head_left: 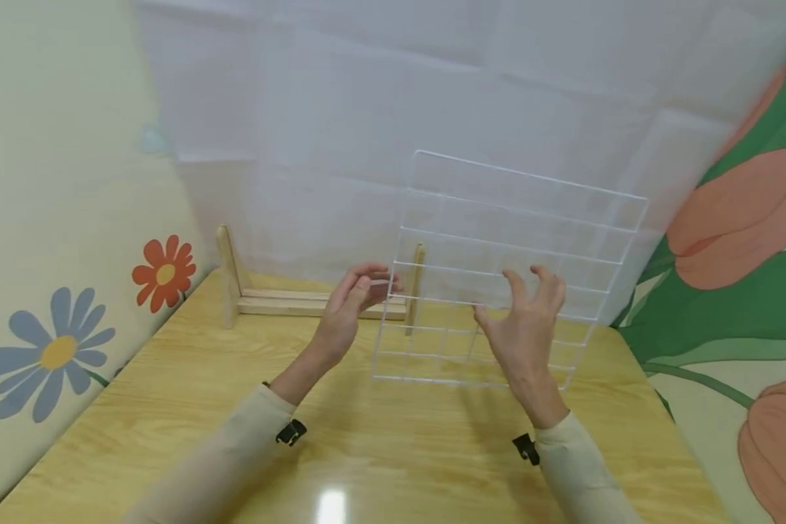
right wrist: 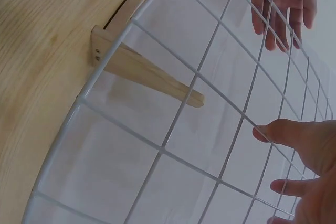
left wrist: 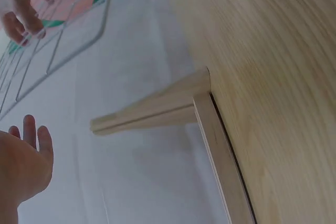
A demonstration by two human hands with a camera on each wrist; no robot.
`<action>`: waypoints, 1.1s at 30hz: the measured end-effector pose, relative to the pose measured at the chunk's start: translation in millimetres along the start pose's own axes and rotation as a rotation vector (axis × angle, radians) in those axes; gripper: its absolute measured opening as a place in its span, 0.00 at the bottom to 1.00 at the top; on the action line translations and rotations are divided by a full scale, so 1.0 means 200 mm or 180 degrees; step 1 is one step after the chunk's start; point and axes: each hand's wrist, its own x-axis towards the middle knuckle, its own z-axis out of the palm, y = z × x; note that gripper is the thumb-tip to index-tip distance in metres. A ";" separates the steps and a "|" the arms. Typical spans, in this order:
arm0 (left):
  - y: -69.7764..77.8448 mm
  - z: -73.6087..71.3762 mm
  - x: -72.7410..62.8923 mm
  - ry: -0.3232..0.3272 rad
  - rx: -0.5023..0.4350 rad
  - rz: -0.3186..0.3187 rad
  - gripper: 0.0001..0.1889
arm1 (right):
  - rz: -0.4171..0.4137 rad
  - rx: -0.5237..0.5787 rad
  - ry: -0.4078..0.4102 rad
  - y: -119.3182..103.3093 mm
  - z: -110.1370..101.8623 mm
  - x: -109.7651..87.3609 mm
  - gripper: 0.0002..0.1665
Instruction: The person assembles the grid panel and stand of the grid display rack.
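A white wire grid panel [head_left: 507, 207] stands tilted above the table, in front of a wooden stand [head_left: 301, 308]. My right hand [head_left: 527, 331] holds the panel, its thumb and fingers spread at the wires; the right wrist view shows the thumb [right wrist: 283, 131] against a wire. Beside the panel's left edge is my left hand [head_left: 346, 314], fingers loosely extended. In the left wrist view that left hand [left wrist: 26, 166] appears below the panel's edge with nothing in its grasp. The stand has two uprights joined by a low crossbar, its right end partly behind the grid.
The wood-grain table [head_left: 380, 451] runs back to a white cloth [head_left: 340, 109] hanging behind the stand. Walls with painted flowers [head_left: 59, 353] flank it on the left and right. Black clips [head_left: 291, 433] sit near both sleeve cuffs.
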 end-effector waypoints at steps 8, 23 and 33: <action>0.03 -0.35 0.00 0.0415 0.1949 0.0467 0.17 | -0.0008 0.0028 0.0161 0.02 0.00 0.07 0.38; 0.12 -0.94 0.02 0.1557 0.3133 -0.0127 0.31 | 0.0261 0.0164 0.0089 -0.04 0.03 0.19 0.43; 0.14 -1.10 -0.06 0.1276 0.2258 -0.1265 0.41 | 0.0109 0.0116 0.0061 -0.11 0.04 0.30 0.41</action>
